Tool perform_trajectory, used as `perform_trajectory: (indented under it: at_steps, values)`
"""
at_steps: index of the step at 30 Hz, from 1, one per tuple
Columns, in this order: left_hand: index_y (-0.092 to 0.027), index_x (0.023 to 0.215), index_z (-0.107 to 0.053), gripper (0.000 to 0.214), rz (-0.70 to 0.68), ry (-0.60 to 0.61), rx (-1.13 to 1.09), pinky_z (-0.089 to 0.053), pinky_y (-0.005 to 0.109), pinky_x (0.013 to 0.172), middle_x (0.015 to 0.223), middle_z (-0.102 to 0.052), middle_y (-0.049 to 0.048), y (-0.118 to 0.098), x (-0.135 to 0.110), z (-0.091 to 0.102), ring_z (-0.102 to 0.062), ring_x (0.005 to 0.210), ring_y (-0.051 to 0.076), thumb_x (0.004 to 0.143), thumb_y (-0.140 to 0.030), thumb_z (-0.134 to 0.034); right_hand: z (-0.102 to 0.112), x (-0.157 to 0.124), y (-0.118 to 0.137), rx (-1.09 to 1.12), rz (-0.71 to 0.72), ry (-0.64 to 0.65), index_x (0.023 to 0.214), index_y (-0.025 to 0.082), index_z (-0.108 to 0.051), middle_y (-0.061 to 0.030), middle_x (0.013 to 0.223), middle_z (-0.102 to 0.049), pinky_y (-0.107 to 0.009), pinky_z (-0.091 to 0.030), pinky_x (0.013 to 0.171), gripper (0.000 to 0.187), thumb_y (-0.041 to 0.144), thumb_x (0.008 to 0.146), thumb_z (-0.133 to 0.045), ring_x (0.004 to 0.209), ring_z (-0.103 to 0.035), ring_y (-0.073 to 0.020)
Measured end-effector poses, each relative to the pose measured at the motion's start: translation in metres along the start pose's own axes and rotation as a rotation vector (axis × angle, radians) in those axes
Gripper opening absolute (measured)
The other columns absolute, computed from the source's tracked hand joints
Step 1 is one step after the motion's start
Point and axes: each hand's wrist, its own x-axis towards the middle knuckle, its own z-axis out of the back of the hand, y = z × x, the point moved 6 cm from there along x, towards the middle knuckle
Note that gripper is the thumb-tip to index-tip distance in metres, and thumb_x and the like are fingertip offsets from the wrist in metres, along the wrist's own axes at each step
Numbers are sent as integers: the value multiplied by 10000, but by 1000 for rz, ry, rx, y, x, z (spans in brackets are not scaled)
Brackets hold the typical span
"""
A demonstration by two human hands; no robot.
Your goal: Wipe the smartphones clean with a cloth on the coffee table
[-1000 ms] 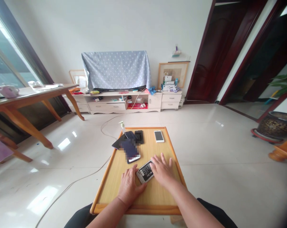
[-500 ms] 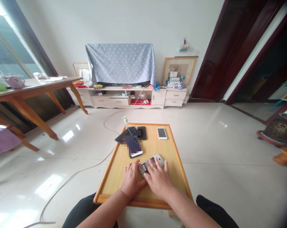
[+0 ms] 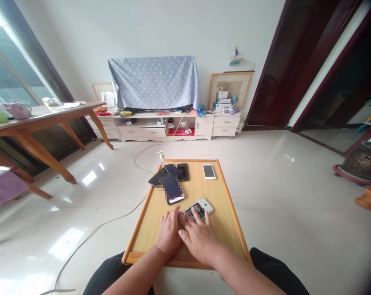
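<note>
Head view: right hand lay spread over the open-backed phone; left hand sat at its left end, grip unclear.

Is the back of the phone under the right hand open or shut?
Open: the phone lies back-up with its black-labelled battery bare of any cover; the right hand hides part of it.

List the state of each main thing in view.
Opened phone, back off, battery exposed
Right hand, spread over the opened phone
Left hand, at the phone's edge; grip unclear
White phone, face up, screen dark
Dark devices, lying overlapped
Pump bottle, upright
Spotted cloth, draped
Cabinet drawers, shut
</note>
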Motion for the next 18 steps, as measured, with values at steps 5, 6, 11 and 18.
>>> perform_trajectory:
  at_steps: [5, 6, 11, 18]
  values:
    - [-209, 1431, -350, 821, -13, -5, 1, -456, 499, 944, 1202, -644, 118, -1, 2, -3, -580, 1117, 331, 727, -402, -726, 21, -8, -56, -42, -241, 44, 1544, 324, -351, 5, 1618, -304, -662, 94, 1159, 637, 588, 1024, -95, 1535, -14, -314]
    - [-211, 1424, -358, 824, -16, -9, 5, -456, 500, 946, 1204, -644, 116, -1, 2, -3, -577, 1122, 334, 721, -413, -735, 25, -7, -68, -56, -313, 44, 1555, 310, -329, 3, 1627, -278, -668, 89, 1157, 647, 592, 1021, -98, 1534, 6, -317]
    - [-211, 1383, -410, 765, -15, -18, 25, -465, 498, 928, 1189, -649, 119, -5, 3, 1, -589, 1100, 331, 720, -409, -737, 20, -11, -64, -98, -346, 43, 1587, 239, -250, -29, 1650, -188, -623, 117, 1176, 676, 584, 1018, -131, 1536, 39, -294]
    - [-215, 1358, -426, 742, -18, -22, 35, -464, 500, 929, 1180, -647, 120, -7, 4, 2, -590, 1096, 332, 710, -389, -742, 19, -26, -66, -79, -382, 50, 1590, 252, -238, -8, 1652, -178, -632, 65, 1187, 700, 607, 1008, -77, 1534, 59, -289]
